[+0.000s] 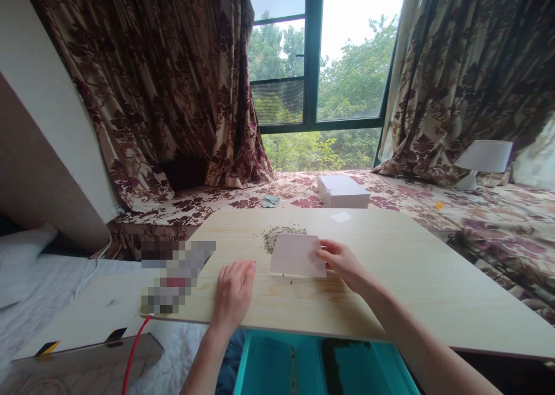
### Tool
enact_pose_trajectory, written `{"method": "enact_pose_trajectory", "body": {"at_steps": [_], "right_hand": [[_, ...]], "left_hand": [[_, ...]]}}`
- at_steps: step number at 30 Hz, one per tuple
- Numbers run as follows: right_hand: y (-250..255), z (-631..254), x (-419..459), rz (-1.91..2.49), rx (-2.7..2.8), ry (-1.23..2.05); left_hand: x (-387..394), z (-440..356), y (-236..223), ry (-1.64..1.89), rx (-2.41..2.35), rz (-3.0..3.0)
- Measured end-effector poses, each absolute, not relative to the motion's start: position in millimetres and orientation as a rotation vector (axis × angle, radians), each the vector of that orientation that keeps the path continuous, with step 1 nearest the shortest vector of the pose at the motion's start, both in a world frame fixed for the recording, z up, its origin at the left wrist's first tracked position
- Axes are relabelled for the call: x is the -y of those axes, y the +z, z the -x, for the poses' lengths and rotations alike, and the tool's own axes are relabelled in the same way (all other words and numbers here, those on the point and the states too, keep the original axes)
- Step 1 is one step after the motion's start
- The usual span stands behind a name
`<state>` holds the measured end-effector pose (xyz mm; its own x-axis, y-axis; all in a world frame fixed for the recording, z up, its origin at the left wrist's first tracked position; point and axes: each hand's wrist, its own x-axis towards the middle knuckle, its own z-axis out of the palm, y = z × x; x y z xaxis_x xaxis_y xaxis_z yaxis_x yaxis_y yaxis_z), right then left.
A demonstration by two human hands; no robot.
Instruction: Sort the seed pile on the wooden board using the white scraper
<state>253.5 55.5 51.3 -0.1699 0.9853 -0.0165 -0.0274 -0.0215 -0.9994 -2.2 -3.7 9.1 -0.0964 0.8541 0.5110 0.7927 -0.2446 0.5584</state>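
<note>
My right hand (340, 262) pinches the right edge of a white card (298, 256), tilted low over the wooden table. Just behind the card lies a pile of small greenish and pale grains (273, 237), partly hidden by it. A few stray grains lie on the tabletop near the card's lower edge. My left hand (234, 294) rests on the table to the left of the card, palm down and holding nothing. Below the table's front edge sits a teal bin (281, 349) with two compartments; dark grains lie along the divider in the right one, and a few grains in the left.
The pale wooden table (416, 268) ends just in front of me. A small white piece of paper (340, 217) lies at its far edge. Behind stand a white box (344, 191) and a lamp (483, 158). A red cable (135, 349) hangs at the left, beside a blurred-out object.
</note>
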Motion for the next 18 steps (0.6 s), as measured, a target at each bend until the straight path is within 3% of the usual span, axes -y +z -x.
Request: {"method": "enact_pose_trajectory", "body": {"at_steps": [18], "right_hand": [[60,-242,-81,1.132,1.536,1.578]], "left_hand": [[2,3,9,1.304,-1.862,-1.98]]}}
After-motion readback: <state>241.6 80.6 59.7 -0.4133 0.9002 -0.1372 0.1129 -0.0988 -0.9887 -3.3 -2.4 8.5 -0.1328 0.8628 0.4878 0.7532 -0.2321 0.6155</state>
